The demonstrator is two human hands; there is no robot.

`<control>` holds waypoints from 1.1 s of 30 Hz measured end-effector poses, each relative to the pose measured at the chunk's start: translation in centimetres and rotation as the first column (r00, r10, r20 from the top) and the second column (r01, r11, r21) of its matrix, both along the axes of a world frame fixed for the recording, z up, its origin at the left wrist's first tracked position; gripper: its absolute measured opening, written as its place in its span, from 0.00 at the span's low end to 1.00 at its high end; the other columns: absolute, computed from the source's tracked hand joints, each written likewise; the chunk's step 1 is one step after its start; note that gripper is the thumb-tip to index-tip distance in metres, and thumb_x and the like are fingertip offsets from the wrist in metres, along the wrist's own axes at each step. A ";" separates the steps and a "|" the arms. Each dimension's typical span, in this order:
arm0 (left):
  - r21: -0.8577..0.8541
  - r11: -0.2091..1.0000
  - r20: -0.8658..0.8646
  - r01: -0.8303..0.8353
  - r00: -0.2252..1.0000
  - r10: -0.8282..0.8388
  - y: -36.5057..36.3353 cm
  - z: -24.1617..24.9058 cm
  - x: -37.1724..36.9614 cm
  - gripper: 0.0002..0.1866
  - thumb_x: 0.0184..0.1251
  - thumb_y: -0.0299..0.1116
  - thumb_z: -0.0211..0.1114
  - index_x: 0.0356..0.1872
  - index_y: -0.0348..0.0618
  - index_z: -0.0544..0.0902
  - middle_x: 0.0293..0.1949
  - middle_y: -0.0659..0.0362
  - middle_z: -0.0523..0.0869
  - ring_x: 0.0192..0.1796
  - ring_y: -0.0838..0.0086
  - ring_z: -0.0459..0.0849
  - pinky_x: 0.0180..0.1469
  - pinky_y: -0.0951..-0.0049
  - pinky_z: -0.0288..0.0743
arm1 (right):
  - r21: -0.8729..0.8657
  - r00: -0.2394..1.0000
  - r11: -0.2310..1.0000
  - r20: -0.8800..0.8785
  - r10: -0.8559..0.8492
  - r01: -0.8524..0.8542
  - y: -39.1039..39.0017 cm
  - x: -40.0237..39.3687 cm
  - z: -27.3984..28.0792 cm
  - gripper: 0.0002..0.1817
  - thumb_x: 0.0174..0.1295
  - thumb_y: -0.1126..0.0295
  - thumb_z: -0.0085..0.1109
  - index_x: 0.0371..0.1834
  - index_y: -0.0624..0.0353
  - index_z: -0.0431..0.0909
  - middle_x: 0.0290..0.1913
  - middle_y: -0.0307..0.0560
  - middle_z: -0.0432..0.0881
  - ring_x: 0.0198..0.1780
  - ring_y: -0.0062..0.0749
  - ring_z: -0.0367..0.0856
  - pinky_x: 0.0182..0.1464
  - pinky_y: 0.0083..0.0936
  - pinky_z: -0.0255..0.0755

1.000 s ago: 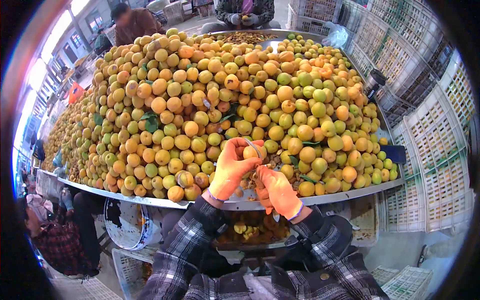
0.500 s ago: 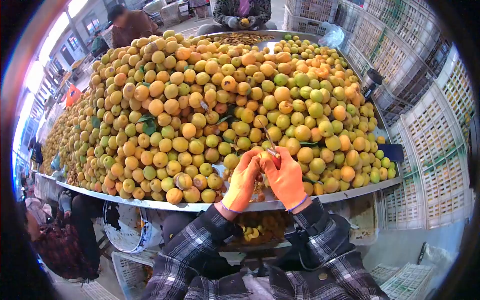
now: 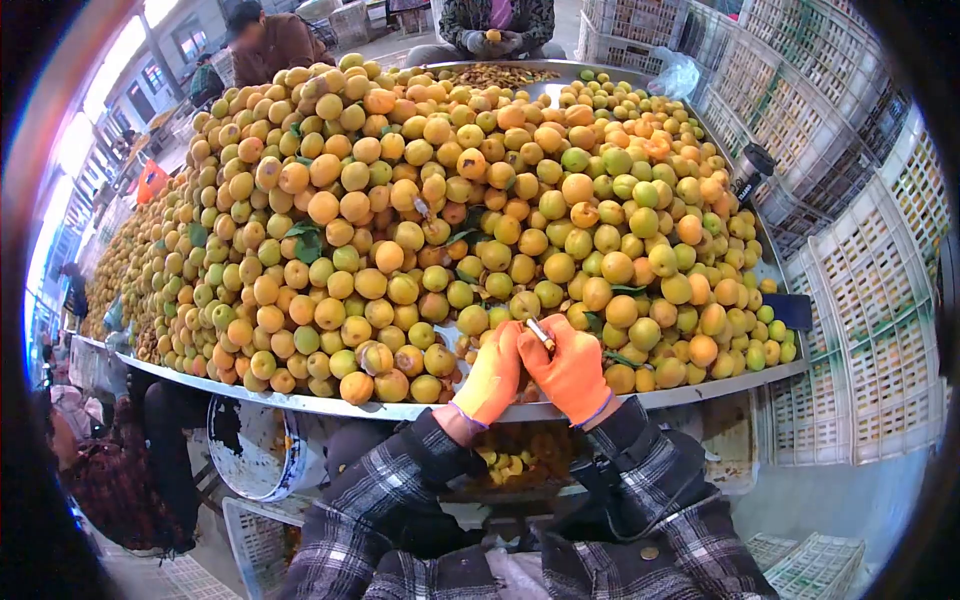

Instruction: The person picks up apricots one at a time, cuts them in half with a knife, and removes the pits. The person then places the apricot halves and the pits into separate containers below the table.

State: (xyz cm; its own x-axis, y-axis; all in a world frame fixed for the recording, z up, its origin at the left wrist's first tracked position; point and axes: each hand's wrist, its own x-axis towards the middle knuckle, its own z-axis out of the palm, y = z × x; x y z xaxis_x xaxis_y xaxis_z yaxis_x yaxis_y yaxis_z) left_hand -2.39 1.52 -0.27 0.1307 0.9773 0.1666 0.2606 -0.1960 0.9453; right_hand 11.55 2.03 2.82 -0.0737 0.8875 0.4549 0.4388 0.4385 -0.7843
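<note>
My left hand (image 3: 490,378), in an orange glove, is closed with its fingertips against my right hand. An apricot showed between the hands a moment earlier; now the gloves hide it. My right hand (image 3: 568,372), also gloved in orange, is closed around a small knife (image 3: 541,334). Only a short pale and brown part of the knife shows, pointing up and left. Both hands are over the near edge of a metal table (image 3: 690,396). Just beyond them rises a large heap of yellow, orange and green apricots (image 3: 400,255).
White plastic crates (image 3: 850,330) are stacked on the right. A dark flat object (image 3: 787,310) and a black cylinder (image 3: 752,168) lie along the table's right edge. Below are cut fruit (image 3: 507,465) and a white bucket (image 3: 250,447). Other people sit at the far side and left.
The knife has tilted, and its long upright blade no longer shows. The apricot between my hands has gone out of sight. My hands have dropped slightly, and the view has shifted a little.
</note>
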 end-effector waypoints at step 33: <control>-0.465 0.877 0.588 0.121 0.782 0.205 -0.9 2.6 0.8 0.18 0.79 0.46 0.46 0.44 0.46 0.81 0.37 0.64 0.83 0.35 0.80 0.77 0.36 0.73 0.73 | 0.197 0.994 0.976 0.081 0.077 -0.091 0.3 0.1 1.9 0.12 0.60 0.65 0.70 0.33 0.59 0.76 0.18 0.44 0.74 0.18 0.37 0.76 0.22 0.30 0.69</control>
State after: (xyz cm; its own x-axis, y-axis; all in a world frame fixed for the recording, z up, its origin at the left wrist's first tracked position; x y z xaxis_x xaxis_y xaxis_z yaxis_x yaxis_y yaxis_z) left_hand -1.62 0.59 2.31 0.1183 0.9562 -0.2676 -0.3975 0.2925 0.8697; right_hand 11.68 2.35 4.71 -0.1836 0.7682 0.6133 0.4465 0.6210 -0.6442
